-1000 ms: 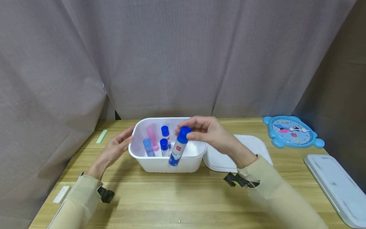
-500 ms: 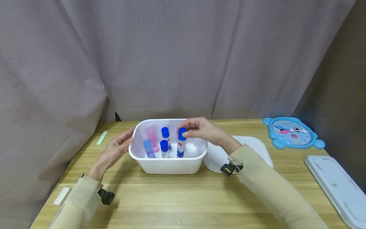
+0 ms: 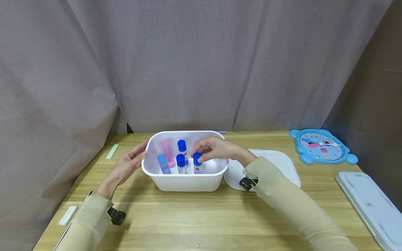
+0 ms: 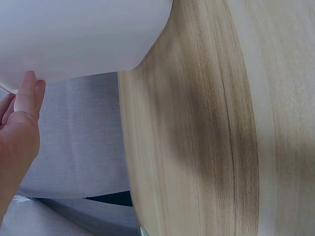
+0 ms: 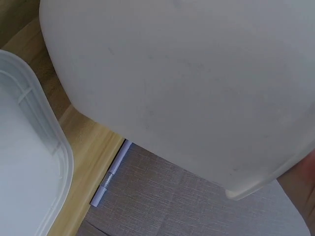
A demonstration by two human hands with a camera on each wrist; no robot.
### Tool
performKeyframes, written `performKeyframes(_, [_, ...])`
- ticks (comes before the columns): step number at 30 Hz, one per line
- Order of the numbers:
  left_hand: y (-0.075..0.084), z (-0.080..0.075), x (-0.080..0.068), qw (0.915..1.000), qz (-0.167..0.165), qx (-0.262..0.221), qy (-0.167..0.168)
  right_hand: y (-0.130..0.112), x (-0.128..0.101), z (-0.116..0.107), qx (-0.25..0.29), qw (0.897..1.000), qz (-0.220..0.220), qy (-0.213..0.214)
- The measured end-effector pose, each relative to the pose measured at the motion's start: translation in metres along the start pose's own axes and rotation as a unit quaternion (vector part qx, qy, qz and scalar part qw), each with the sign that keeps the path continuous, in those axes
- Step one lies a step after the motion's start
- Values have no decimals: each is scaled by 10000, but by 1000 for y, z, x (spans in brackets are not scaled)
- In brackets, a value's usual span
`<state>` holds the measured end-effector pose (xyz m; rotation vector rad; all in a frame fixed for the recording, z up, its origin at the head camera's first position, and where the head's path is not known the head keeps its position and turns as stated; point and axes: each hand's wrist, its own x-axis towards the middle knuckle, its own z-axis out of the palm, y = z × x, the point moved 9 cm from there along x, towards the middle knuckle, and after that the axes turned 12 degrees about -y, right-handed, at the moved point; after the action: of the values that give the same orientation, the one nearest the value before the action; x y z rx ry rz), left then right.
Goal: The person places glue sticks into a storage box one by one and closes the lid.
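Note:
A white plastic bin stands on the table with several glue sticks upright inside. At its left are a pink glue stick and a light-blue one; beside them are two with dark-blue caps, one at the back and one in front. My right hand reaches over the rim and pinches the blue cap of another glue stick inside the bin. Its lower end is hidden by the front wall. My left hand touches the bin's left end with extended fingers.
A white lid lies right of the bin, partly under my right forearm. Behind the bin is a purple pen. A blue toy clock and a white flat case lie at the right. Green and white strips lie left.
My right hand has lowered the glue stick from a tilted position at the bin's front rim to upright inside the bin. My left hand has stayed at the bin's left end.

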<state>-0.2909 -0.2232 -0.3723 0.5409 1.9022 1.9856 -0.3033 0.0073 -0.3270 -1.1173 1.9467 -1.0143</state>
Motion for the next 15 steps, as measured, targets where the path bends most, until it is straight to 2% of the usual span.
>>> performKeyframes(15, [0, 1, 0, 10000, -10, -56, -2, 2, 0, 6, -169, 9992, 111, -338])
